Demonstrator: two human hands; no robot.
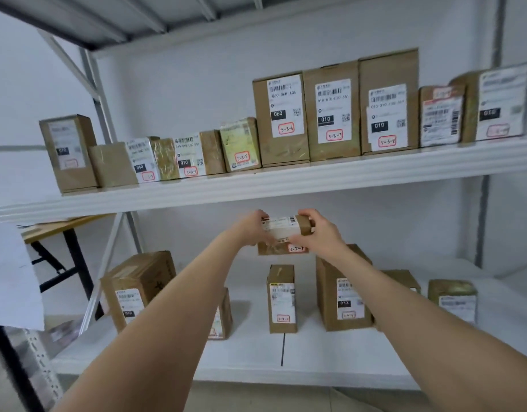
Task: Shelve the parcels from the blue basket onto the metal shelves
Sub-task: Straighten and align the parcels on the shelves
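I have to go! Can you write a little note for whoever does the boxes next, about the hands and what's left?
Hands: left hand and right hand both grip one small parcel, marked 3-3-4, held below the upper shelf edge.
Done: a row of parcels stands on the upper shelf, and more parcels stand on the lower shelf.
Left: set this parcel down. The blue basket is out of view, so how many remain is unknown.
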